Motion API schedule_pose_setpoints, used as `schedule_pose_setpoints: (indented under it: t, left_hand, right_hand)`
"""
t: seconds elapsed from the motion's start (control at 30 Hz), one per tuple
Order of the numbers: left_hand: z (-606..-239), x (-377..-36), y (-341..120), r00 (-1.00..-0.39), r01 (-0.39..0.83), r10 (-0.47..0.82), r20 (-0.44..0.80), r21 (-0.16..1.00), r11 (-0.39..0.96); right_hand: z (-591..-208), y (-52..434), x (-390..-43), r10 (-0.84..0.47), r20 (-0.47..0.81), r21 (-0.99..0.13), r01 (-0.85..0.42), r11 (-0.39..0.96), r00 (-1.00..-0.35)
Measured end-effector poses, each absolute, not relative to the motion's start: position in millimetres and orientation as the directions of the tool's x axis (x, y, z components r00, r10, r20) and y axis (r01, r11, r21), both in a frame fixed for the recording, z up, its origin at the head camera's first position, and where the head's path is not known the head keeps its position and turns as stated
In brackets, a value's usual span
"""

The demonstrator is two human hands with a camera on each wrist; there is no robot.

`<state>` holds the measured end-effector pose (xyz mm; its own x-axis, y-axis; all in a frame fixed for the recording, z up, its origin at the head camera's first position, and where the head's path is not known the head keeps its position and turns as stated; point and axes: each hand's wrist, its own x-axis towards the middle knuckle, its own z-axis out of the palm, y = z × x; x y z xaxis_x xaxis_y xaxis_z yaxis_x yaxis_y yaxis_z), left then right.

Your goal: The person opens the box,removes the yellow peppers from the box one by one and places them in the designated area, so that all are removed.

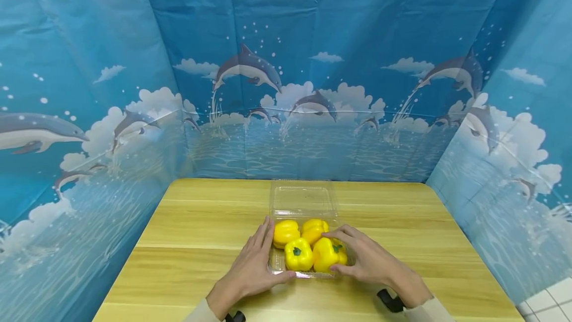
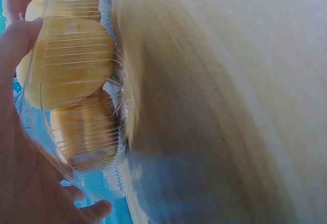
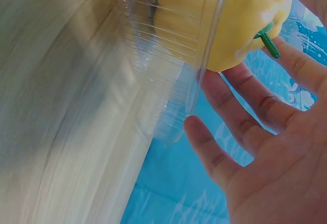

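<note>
On table (image 1: 187, 242), both hands flank pepper tray (image 1: 279, 262), fingers (image 1: 265, 232) extended.

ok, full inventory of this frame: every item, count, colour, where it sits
yellow peppers: four, yellow with green stems, packed in the clear tray
clear plastic clamshell: one, transparent, mid-table, lid open toward the far edge
wooden table: one, light wood, under everything
dolphin backdrop: blue sea print, on three sides of the table
left hand: fingers straight, resting against the tray's left side
right hand: fingers relaxed, touching the tray's right side and nearest pepper
</note>
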<state>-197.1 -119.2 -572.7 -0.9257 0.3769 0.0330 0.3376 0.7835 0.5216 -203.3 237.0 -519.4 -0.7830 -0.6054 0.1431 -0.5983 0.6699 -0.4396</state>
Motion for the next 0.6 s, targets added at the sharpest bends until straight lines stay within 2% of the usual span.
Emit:
schedule_pose_setpoints:
  t: [0.6]
  left_hand:
    - [-573.6,-199.0,-118.9,-0.923,0.338,0.383,0.031,0.537,0.773]
  right_hand:
    - [-513.9,238.5,-201.6,-0.598,0.193,-0.405,-0.618,0.674,-0.778]
